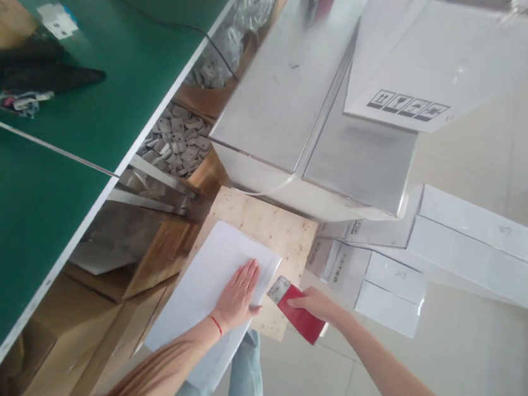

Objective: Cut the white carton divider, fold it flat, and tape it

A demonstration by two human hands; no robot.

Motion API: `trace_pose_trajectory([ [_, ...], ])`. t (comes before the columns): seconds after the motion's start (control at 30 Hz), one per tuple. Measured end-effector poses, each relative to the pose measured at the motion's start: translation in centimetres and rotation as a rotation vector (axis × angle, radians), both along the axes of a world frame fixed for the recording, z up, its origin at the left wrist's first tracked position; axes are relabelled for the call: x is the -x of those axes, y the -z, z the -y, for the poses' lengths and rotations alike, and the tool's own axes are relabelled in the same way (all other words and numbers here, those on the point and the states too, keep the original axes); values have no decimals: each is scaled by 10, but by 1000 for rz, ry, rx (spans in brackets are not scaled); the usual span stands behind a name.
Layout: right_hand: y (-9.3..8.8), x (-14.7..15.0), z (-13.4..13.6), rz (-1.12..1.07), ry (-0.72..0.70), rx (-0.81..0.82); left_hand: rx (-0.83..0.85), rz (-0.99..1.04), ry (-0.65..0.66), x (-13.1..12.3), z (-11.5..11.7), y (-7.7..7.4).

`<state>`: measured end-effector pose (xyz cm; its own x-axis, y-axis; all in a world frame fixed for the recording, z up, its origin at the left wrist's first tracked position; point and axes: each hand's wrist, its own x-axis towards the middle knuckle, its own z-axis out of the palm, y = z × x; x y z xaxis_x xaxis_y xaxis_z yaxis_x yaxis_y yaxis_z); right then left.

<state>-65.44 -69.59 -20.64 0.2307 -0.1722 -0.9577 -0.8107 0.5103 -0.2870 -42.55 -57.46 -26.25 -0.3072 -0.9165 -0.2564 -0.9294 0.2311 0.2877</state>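
Observation:
A long white carton [205,299] lies slantwise on a light plywood board [295,240], its near end above my legs. My left hand [240,290] presses flat on the carton's upper right part, fingers stretched out and close together. To the right of the carton, my right hand [316,302] grips a red, flat-sided object [305,320] with a mottled grey-white end. That end points toward the carton's right edge, over the board. The object's exact kind is not clear from this view.
A green table [88,102] runs along the left. Under it stand open brown cartons [84,311] and a box of small grey parts [179,141]. Ahead is a metal-topped cabinet [277,79] bearing a large white box [432,64]. White cartons [478,244] lie on the floor at right.

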Motion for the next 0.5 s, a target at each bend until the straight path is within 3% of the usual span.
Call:
trace_pose_trajectory([
  [0.2,7,45,-18,-76,-9,36,43,82,10,6,1,1],
  [0.5,67,79,-34,-130,-24,99,18,140,146,8,4,2],
])
